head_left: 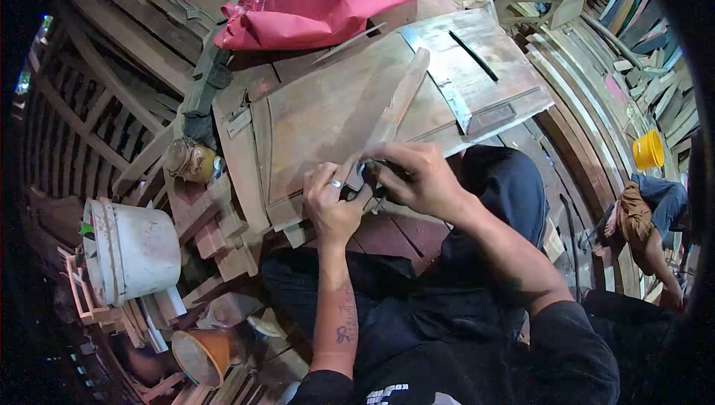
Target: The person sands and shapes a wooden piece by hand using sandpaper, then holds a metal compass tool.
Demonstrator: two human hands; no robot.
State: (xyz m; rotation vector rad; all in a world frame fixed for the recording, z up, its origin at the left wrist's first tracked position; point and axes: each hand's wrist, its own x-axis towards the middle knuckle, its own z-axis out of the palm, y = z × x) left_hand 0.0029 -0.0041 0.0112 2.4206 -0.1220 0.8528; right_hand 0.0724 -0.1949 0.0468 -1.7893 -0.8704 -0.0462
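Note:
Near the front edge of a wooden panel (pixel 305 118), my left hand (pixel 333 200), with a ring on one finger, is closed around a small dark object (pixel 356 179). My right hand (pixel 417 174) is closed at the same object, its fingertips pinching near it. A long wooden piece (pixel 395 103) runs from my hands up across the panel. Beyond its far end lie a metal ruler (pixel 447 92) and a thin black stick (pixel 474 55). What exactly the dark object is cannot be made out.
A red bag (pixel 320 2) lies behind the panel. At the left are a white bucket (pixel 145 250), a jar (pixel 195 162) and an orange container (pixel 201 358). Wood strips and a yellow bucket (pixel 648 149) are at the right, with a co-worker's arm (pixel 654 256) below.

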